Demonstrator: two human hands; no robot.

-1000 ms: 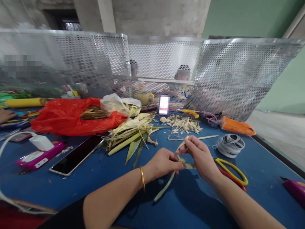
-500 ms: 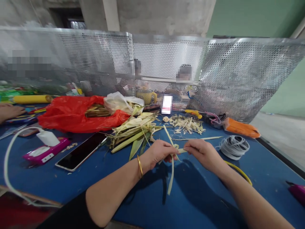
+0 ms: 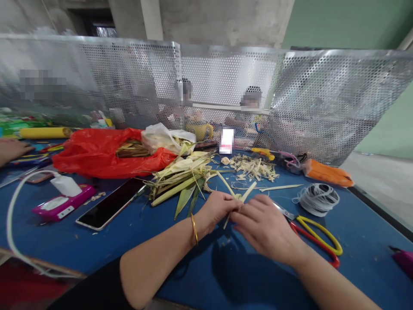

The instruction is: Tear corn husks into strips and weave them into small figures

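Observation:
Pale husk strips (image 3: 248,191) cross in a small knotted piece between my two hands, above the blue table. My left hand (image 3: 214,212), with a gold bangle at the wrist, pinches the piece from the left. Against its fingertips is my right hand (image 3: 263,224), slightly blurred, its fingers bent over the lower part of the strips; what its fingertips grip is hidden. Just right of it lie scissors (image 3: 318,234) with red and yellow handles. A pile of dried husks (image 3: 180,176) is left of the strips, and shredded scraps (image 3: 253,167) lie behind them.
A red plastic bag (image 3: 97,155), a phone (image 3: 111,204) and a purple power strip (image 3: 66,204) are on the left. At the right are a ball of string (image 3: 318,199) and an orange packet (image 3: 327,173). Behind stands a perforated metal screen (image 3: 222,73). Another person's hand (image 3: 13,150) rests far left.
My right hand has moved left and down, closer to my left hand, uncovering the scissors. The strips have shifted, with one end now pointing up and right.

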